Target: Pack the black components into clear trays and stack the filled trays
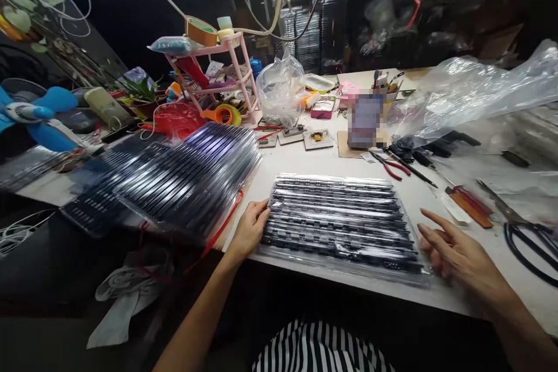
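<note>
Both hands frame the wrapped stack of black trays (342,226) lying flat on the worktop (305,163): the left hand (250,229) curls against its near-left edge, steadying it, while the right hand (453,253) hovers open just beside its right edge. Beyond the left hand leans a larger tray stack (183,177), and scissors (518,226) lie right of the right hand.
</note>
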`<state>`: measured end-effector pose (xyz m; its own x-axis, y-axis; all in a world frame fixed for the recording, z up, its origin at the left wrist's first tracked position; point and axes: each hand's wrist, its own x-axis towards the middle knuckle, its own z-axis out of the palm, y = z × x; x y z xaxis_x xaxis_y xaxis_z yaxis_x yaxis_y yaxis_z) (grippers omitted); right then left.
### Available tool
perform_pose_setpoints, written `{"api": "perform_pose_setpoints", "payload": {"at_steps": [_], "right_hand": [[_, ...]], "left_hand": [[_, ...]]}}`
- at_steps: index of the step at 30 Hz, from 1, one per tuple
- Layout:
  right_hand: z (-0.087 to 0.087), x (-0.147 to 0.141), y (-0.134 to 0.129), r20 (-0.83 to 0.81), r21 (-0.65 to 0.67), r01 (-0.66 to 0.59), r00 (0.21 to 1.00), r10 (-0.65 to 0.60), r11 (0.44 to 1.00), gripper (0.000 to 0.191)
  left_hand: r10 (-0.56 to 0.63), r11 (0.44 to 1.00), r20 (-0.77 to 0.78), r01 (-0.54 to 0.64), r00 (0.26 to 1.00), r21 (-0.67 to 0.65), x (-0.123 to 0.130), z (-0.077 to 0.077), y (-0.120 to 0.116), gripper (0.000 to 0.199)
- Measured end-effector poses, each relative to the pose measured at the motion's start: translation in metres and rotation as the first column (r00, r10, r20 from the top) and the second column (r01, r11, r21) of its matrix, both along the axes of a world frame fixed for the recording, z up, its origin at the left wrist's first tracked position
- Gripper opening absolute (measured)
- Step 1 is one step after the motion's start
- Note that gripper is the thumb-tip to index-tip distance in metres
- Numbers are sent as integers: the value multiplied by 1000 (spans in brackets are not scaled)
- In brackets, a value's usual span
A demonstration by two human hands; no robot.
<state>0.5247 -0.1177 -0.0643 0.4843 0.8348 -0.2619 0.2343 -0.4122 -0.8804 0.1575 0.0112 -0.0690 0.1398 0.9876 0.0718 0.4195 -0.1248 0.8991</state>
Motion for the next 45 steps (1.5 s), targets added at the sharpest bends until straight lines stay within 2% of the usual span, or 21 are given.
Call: {"api": "perform_pose_setpoints", "payload": {"at_steps": [4, 9, 12, 15, 18, 22, 26, 30, 33, 36, 40, 42, 45], "right_hand": [[-1, 0, 13, 125, -1, -76, 989, 75, 997, 71], [-4, 3, 20, 296, -20, -167, 941, 165, 986, 68], [-4, 6, 21, 292, -46, -184, 938, 189, 982, 69], [-4, 11, 26, 330, -89, -198, 919, 216, 976, 68], [-4, 12, 38, 457, -134, -207, 855, 245, 969, 63], [-3, 7, 58, 653, -178, -223, 702, 285, 958, 54], [1, 4, 68, 695, -213, -208, 655, 298, 955, 50], [3, 0, 66, 733, -265, -197, 594, 330, 944, 49], [2, -5, 64, 769, -323, -196, 515, 378, 926, 49], [3, -10, 67, 795, -374, -213, 428, 431, 903, 52], [7, -16, 78, 838, -358, -292, 318, 443, 887, 53], [6, -19, 86, 855, -323, -368, 281, 435, 872, 51], [-1, -22, 100, 856, -268, -458, 291, 428, 848, 47]], "left_hand": [[41, 999, -30, -41, 999, 8, -2, 0, -6, 43], [57, 997, -111, -51, 992, 53, -4, -9, -11, 44], [33, 994, -170, -14, 985, 112, -2, -14, -3, 43], [-16, 986, -229, 52, 973, 156, 1, -17, 15, 41], [-61, 976, -289, 118, 956, 184, 6, -18, 35, 40], [-94, 961, -365, 181, 926, 210, 14, -17, 49, 42], [-85, 949, -417, 201, 905, 243, 17, -19, 50, 48], [-68, 942, -481, 215, 874, 259, 13, -26, 53, 49], [-8, 946, -607, 203, 794, 252, 15, -26, 50, 50], [65, 954, -754, 180, 653, 238, 25, -19, 42, 53], [129, 907, -881, 305, 455, 291, 44, -13, 35, 60], [86, 896, -914, 371, 396, 245, 53, -12, 36, 64], [-33, 898, -926, 418, 376, 138, 68, -9, 38, 69]]}}
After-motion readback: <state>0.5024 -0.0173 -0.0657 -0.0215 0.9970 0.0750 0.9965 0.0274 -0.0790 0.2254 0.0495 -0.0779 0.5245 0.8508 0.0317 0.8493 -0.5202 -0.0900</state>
